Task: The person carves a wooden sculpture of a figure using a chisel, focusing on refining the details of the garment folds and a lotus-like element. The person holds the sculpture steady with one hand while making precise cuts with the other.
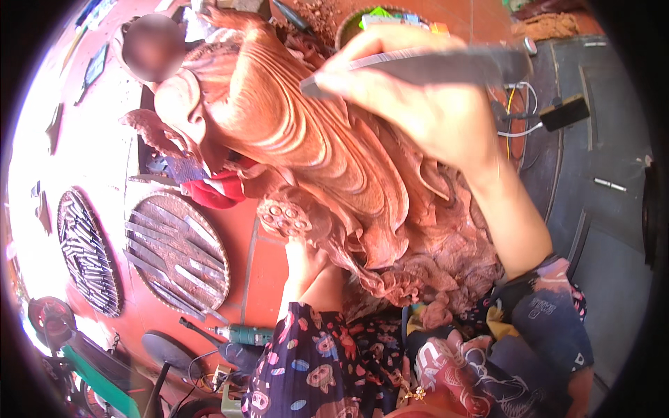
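Right hand (425, 104), upper centre, grips a steel chisel (418, 66) over the carved wooden statue (313, 160).
Carving looks mostly finished; my left hand (301, 261) braces its base, fingers hidden.

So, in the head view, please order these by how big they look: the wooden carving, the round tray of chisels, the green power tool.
1. wooden carving, by far the largest, though nearest the camera
2. round tray of chisels
3. green power tool, smallest

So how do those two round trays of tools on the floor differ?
The near tray lies fairly flat to the camera and holds few, long, loosely spread chisels. The far tray, nearer the picture's left rim, looks narrower and is packed with many shorter tools in rows. Both are round, woven-looking and rest on the red floor.
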Tool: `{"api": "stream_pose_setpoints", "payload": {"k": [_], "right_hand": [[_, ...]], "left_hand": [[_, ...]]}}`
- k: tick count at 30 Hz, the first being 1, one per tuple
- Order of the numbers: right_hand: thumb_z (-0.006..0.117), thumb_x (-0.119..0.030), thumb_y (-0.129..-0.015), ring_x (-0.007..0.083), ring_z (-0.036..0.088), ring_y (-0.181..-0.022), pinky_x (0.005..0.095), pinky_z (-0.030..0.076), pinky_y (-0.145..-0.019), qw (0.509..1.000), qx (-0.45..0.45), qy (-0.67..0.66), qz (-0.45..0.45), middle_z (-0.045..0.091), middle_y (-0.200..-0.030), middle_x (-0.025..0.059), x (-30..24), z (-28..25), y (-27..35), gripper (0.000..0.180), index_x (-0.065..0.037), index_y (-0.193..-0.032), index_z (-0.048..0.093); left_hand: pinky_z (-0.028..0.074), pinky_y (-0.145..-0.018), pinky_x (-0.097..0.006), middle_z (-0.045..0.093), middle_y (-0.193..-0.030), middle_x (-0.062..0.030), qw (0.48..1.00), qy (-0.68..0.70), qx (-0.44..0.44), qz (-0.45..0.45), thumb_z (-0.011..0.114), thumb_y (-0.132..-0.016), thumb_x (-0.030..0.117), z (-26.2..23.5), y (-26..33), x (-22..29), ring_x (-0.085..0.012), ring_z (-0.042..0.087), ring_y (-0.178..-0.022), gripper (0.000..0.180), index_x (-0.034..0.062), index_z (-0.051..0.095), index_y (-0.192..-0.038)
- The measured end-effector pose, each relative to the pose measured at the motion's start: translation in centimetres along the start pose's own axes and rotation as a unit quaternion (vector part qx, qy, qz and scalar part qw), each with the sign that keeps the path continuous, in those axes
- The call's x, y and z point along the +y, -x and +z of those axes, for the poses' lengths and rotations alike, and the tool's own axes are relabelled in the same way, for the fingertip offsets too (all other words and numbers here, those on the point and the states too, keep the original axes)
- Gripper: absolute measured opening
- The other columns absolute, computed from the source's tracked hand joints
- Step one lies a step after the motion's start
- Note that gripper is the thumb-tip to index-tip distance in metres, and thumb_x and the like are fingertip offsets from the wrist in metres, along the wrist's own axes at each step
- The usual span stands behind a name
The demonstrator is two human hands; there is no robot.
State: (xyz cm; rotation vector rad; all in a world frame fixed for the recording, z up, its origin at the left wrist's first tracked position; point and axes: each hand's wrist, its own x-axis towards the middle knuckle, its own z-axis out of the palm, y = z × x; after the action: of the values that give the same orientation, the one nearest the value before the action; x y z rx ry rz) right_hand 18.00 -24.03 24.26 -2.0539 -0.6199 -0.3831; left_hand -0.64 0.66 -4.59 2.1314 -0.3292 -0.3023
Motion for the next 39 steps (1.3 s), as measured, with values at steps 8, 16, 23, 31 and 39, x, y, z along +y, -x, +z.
{"api": "stream_pose_setpoints", "payload": {"k": [8, 16, 23, 31, 39], "right_hand": [[0.081, 0.002, -0.085, 0.0196, 0.075, -0.09, 0.0295, 0.063, -0.078, 0.968, -0.008, -0.133, 0.215, 0.071, -0.096, 0.0119, -3.1, 1.1, 2.9, 0.021, 0.005, -0.099, 0.066], [0.08, 0.007, -0.08, 0.0274, 0.076, -0.093, 0.0349, 0.061, -0.08, 0.995, -0.037, 0.087, -0.015, 0.072, -0.094, 0.0147, -2.0, 0.9, 2.5, 0.015, 0.005, -0.093, 0.072], [0.076, 0.014, -0.082, 0.0288, 0.074, -0.099, 0.0388, 0.061, -0.09, 0.998, -0.057, 0.032, 0.007, 0.067, -0.09, 0.0125, -0.9, 1.6, 1.3, 0.014, 0.005, -0.093, 0.072], [0.074, 0.009, -0.085, 0.0206, 0.075, -0.088, 0.0287, 0.06, -0.075, 0.991, -0.024, -0.089, 0.092, 0.069, -0.093, 0.0109, -1.8, 1.1, 0.9, 0.014, 0.005, -0.098, 0.07], [0.074, 0.01, -0.086, 0.019, 0.075, -0.085, 0.0292, 0.061, -0.081, 0.963, -0.076, -0.2, 0.162, 0.074, -0.099, 0.0136, -2.6, -0.2, 1.1, 0.017, 0.006, -0.103, 0.071]], "left_hand": [[0.049, -0.094, -0.054, 0.062, -0.069, -0.0168, 0.999, 0.028, 0.009, -0.018, 0.074, -0.084, 0.02, -1.0, 0.1, 1.6, -0.0385, 0.064, -0.07, 0.021, 0.0037, 0.065, -0.074], [0.049, -0.097, -0.053, 0.065, -0.073, -0.0152, 1.0, 0.014, 0.015, -0.021, 0.075, -0.087, 0.023, -2.4, -0.7, 3.7, -0.0371, 0.067, -0.07, 0.016, 0.0067, 0.073, -0.085], [0.053, -0.083, -0.044, 0.068, -0.078, -0.0133, 1.0, 0.003, 0.017, -0.023, 0.076, -0.087, 0.02, -3.2, -1.1, 4.9, -0.0353, 0.068, -0.074, 0.013, 0.0068, 0.075, -0.089], [0.055, -0.076, -0.044, 0.07, -0.086, -0.0146, 1.0, -0.01, 0.002, -0.024, 0.074, -0.087, 0.018, -4.0, -1.0, 5.3, -0.0372, 0.069, -0.08, 0.012, 0.0065, 0.074, -0.09], [0.056, -0.078, -0.043, 0.071, -0.09, -0.0122, 1.0, -0.006, -0.008, -0.028, 0.072, -0.089, 0.019, -4.0, -1.2, 5.4, -0.0353, 0.069, -0.085, 0.012, 0.0074, 0.074, -0.093]]}}
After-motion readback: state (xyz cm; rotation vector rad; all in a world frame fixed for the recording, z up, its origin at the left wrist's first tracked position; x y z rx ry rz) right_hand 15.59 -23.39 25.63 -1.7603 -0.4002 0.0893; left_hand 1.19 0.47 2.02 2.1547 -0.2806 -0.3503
